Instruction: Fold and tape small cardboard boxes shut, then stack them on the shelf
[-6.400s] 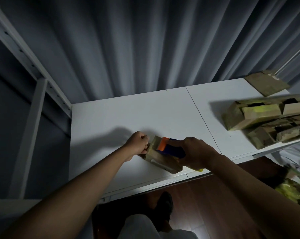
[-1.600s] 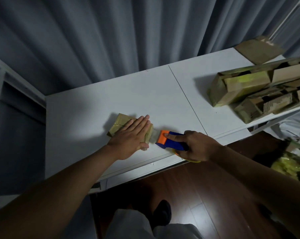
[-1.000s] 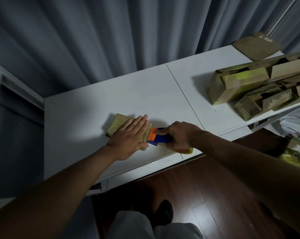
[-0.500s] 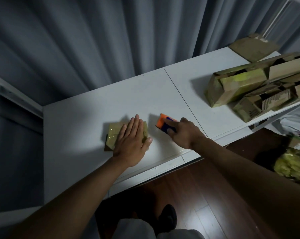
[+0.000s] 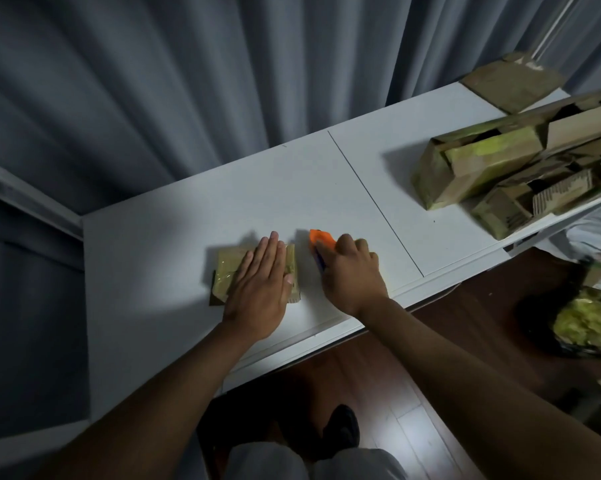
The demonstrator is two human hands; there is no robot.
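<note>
while flat, box (image 5: 228, 271) lying crosswise, left hand (image 5: 261, 285) pressing

Grey curtains (image 5: 195, 81) are hanging behind the white table (image 5: 174, 237). A dark wooden floor (image 5: 413, 393) is showing below, with a yellow-green bag (image 5: 586, 323) lying at right.

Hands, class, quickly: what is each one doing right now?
Left hand: open, fingers straight, pressing flat on the small cardboard box.
Right hand: closed around the orange and blue tape dispenser.
</note>
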